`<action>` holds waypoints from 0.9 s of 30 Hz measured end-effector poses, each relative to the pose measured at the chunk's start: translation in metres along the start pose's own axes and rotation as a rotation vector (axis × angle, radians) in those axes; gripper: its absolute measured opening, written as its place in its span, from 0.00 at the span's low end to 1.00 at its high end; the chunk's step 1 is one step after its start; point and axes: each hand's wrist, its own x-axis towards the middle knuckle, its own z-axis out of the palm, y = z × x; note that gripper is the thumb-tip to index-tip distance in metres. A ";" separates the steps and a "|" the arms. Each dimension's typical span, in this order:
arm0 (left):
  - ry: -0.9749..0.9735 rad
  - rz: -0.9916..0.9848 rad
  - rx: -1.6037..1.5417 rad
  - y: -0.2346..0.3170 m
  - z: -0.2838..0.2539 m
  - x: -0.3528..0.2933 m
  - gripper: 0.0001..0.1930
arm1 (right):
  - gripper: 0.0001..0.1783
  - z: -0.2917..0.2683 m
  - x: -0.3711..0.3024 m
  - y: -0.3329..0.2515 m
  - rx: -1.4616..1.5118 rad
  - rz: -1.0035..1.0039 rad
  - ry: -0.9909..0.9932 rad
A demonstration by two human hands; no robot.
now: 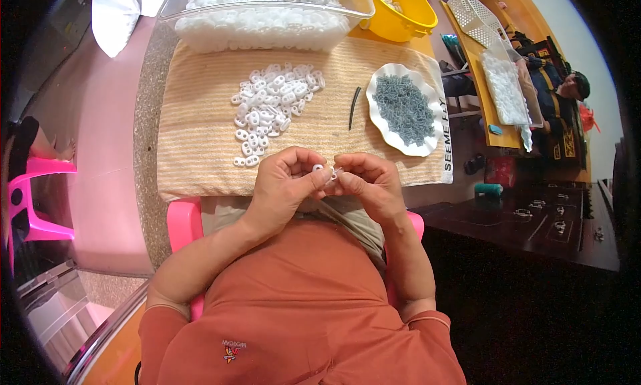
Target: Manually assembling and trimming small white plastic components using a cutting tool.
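Observation:
My left hand [288,179] pinches a small white plastic piece [318,167], rounded with a hole in it, between thumb and fingers. Close against it, my right hand [368,182] is closed at the fingertips on a small whitish part whose kind I cannot make out. Both hands meet just over the near edge of a striped tan towel [200,118]. Beyond my left hand lies a loose pile of white two-holed plastic pieces [274,98]. Past my right hand stands a white wavy-rimmed plate [375,121] heaped with small grey translucent parts [405,110].
A thin black stick [354,108] lies left of the plate. At the back are a clear bin [267,24] full of white pieces and a yellow basin [400,21]. To the right, a person [557,88] sits by another table with a white-filled container [507,84]. A pink stool [40,198] stands left.

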 end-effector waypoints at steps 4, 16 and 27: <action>-0.016 -0.010 0.007 -0.001 -0.003 0.001 0.07 | 0.11 0.000 0.001 -0.002 -0.019 -0.004 -0.040; -0.033 -0.022 -0.023 -0.003 -0.003 0.001 0.07 | 0.08 -0.003 0.002 0.004 -0.131 -0.023 -0.001; -0.007 -0.022 -0.040 -0.004 -0.001 0.001 0.08 | 0.08 0.003 0.000 0.006 -0.168 -0.040 0.029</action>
